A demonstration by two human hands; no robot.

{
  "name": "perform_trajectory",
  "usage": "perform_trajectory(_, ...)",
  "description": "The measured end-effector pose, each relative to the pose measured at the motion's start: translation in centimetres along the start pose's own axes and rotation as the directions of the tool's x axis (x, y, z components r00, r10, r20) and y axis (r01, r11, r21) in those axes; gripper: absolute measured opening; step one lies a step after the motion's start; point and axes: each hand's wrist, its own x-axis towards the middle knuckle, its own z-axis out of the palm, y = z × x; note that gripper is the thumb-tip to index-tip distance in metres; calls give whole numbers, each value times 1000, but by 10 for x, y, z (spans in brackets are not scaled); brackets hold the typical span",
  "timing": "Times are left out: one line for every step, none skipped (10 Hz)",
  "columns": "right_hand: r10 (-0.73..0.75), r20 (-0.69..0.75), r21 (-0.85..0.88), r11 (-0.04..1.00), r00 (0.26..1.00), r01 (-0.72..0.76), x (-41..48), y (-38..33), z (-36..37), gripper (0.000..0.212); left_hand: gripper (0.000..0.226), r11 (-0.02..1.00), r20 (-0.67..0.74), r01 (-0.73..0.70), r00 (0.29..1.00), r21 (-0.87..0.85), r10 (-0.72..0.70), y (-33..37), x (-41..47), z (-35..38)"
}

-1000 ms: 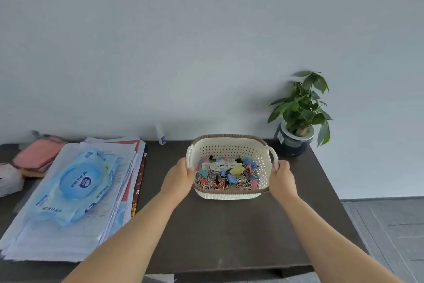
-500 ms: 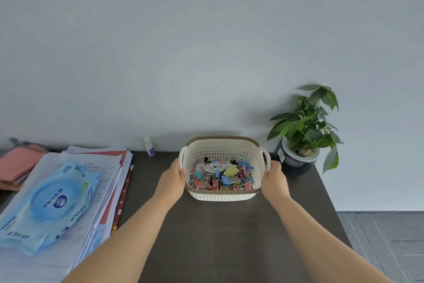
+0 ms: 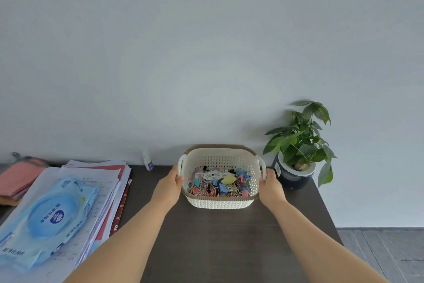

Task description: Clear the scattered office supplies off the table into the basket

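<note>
Basket (image 3: pixel 220 202), lower centre of frame, long axis left-right; left hand (image 3: pixel 168 187) and right hand (image 3: pixel 270 187) equally near, each curled round one end.

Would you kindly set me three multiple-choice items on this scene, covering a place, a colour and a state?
1. What stands right of the basket? A a desk lamp; B a potted plant; C a mug.
2. The basket's rim band is: A brown; B red; C green.
3. The hands are: A clasped together; B each holding a pen; C gripping the basket's sides.
Answers: 1 B, the plant stands beside its right handle. 2 A, a brown band edges the white wall. 3 C, the left hand and right hand curl round opposite sides.
</note>
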Motion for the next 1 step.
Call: perform_trajectory(-61, 32, -71, 995, 998, 63, -9, -6, -8, 39, 65, 997, -6, 72, 997, 9, -72, 8, -2, -12)
